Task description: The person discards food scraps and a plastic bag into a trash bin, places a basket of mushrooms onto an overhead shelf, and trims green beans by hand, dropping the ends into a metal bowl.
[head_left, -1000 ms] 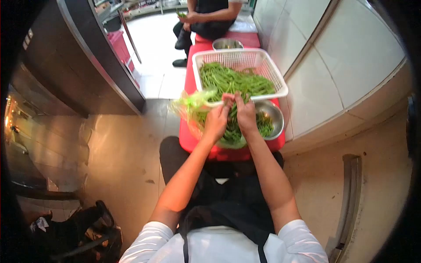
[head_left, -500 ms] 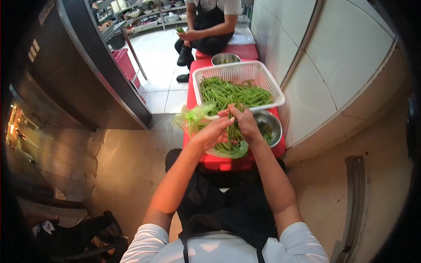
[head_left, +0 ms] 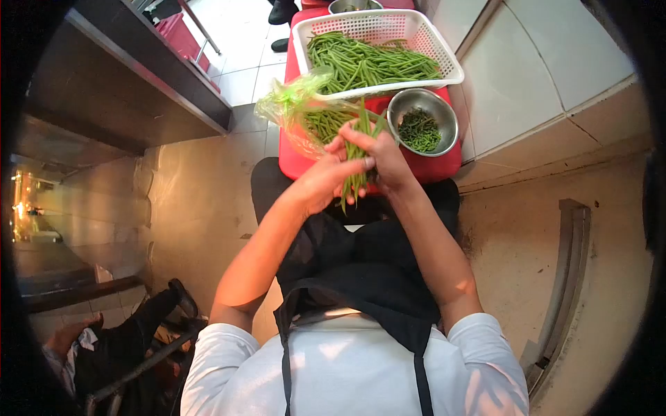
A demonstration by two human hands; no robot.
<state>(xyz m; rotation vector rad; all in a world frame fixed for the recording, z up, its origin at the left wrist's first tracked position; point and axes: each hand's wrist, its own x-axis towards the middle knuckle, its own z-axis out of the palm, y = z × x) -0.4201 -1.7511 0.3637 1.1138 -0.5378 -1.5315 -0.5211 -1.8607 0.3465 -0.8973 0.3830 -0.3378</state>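
Between my two hands is a bunch of green beans [head_left: 358, 149], standing roughly lengthwise away from me. My left hand [head_left: 325, 182] is closed on its lower part, thumb across the beans. My right hand [head_left: 388, 161] wraps the bunch from the other side; some of its fingers are hidden. Just beyond lies a clear, greenish plastic bag [head_left: 295, 100] with more beans [head_left: 325, 126] in it. To the right, a metal bowl [head_left: 449, 111] holds short green bits [head_left: 423, 135]. Behind these, a white perforated basket [head_left: 388, 21] contains many long beans [head_left: 374, 64].
Bag, bowl and basket stand on a red surface [head_left: 295, 158] before my knees. A tiled wall [head_left: 527, 69] borders the right side. Another metal bowl [head_left: 354, 5] and a person's shoe [head_left: 280, 45] show at the far end. Someone in dark clothes [head_left: 125, 347] is at lower left.
My view has tilted down, so the seated person opposite is mostly out of frame. The bunch has come nearer my body, away from the basket, and both hands still hold it.
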